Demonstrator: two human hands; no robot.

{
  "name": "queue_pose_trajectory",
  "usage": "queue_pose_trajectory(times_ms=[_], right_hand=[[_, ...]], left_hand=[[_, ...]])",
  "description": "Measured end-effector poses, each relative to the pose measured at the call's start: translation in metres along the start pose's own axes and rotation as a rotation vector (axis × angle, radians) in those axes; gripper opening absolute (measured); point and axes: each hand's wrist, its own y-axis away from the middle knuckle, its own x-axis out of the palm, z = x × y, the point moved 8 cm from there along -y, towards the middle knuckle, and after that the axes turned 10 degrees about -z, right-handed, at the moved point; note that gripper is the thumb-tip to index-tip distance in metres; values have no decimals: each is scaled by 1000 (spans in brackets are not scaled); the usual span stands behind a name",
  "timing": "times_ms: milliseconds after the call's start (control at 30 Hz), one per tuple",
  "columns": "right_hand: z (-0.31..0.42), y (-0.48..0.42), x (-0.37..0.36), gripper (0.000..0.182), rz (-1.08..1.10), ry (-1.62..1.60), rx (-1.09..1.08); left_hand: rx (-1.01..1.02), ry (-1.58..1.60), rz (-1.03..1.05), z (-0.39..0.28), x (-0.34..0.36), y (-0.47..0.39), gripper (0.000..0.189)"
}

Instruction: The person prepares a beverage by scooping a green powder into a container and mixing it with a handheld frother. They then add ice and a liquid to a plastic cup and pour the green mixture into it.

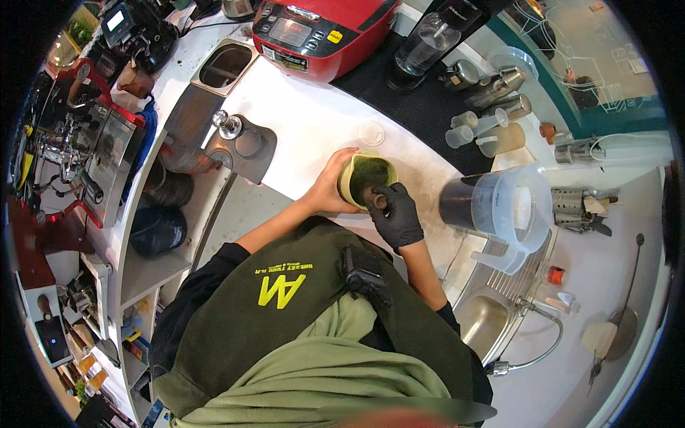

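My bare left hand is wrapped round the side of a yellowish bowl with a pouring lip, over the white counter. Dark green contents lie inside it. In a black glove, my right hand grips a brown whisk-like tool, probably a bamboo whisk, whose far end reaches into the bowl. A clear round lid lies on the counter just beyond the bowl.
A large plastic measuring jug of dark liquid stands at the right, near a steel sink. A red cooker is at the back. Leftward sit a metal tamper on a dark mat and an espresso machine. Cups stand back right.
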Motion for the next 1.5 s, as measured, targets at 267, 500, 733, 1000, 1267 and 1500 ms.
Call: queue_pose_trajectory(times_ms=[267,500,733,1000,1267,1500], right_hand=[[23,-50,12,27,-79,-109,-97],[-10,-25,-13,27,-135,86,5],[13,-44,0,28,-260,-56,-146],[-11,14,-4,28,-109,-36,57],[-14,11,-8,31,-115,-19,-20],[-4,4,-3,37,-73,-60,-49]], left_hand=[[-64,-36,27,5,3,0,115],[-113,-33,44,9,5,0,115],[-95,-30,14,7,2,1,115],[-35,-10,6,5,3,2,109],[-37,-28,27,-1,3,-1,109],[-80,-17,41,5,3,-1,109]])
